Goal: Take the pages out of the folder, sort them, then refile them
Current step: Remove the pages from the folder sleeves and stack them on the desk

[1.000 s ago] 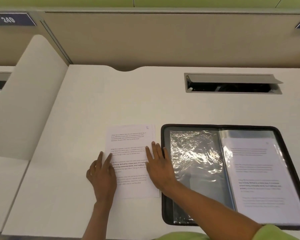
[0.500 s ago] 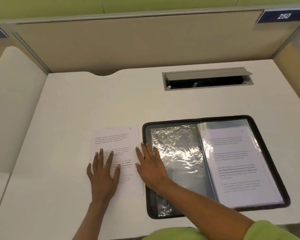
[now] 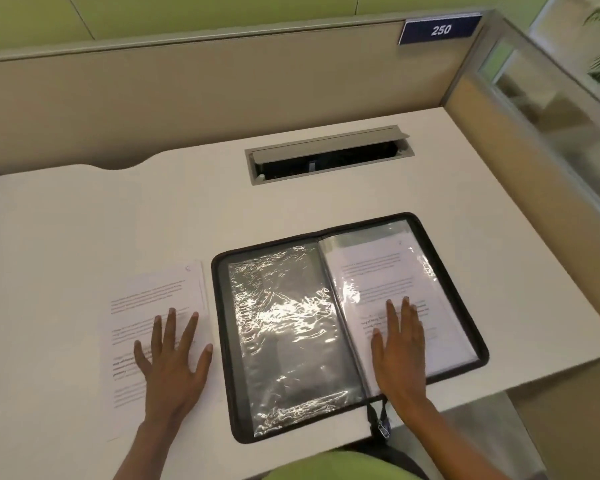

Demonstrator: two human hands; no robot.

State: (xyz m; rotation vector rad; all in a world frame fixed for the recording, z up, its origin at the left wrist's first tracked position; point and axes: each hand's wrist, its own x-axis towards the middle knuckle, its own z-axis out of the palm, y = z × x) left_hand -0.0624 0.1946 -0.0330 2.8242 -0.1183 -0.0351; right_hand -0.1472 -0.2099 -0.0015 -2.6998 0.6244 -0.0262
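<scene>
A black zip-edged folder (image 3: 220,327) of clear plastic sleeves is laid open on the white desk (image 3: 84,220), near its front edge. The crinkled clear sleeve on the left side (image 3: 284,327) is seen to hold nothing, while a white printed page (image 3: 388,271) is still filed in the right-hand sleeve, with further sheets apparently stacked beneath it. A small pile of loose white printed pages (image 3: 153,296) is placed just beside the folder's left border, apart from it. The task is therefore judged to be early in the removal step: a few pages are out, more remain to be withdrawn, and sorting and refiling are not yet begun.

The left hand (image 3: 172,368) is laid flat on the loose pile with its fingers spread, pressing it down and gripping nothing. The right hand (image 3: 400,351) is laid flat, fingers straight and together, on the right-hand sleeve over the filed page; nothing is pinched.

Compared with half a second ago, the right hand is found to have been moved from the folder's left border, across the empty sleeve, to the filled one. The left hand is kept on the pile, its fingers wider. The view is swung rightwards, so the blue "250" plate (image 3: 440,29) is shown more centrally.
</scene>
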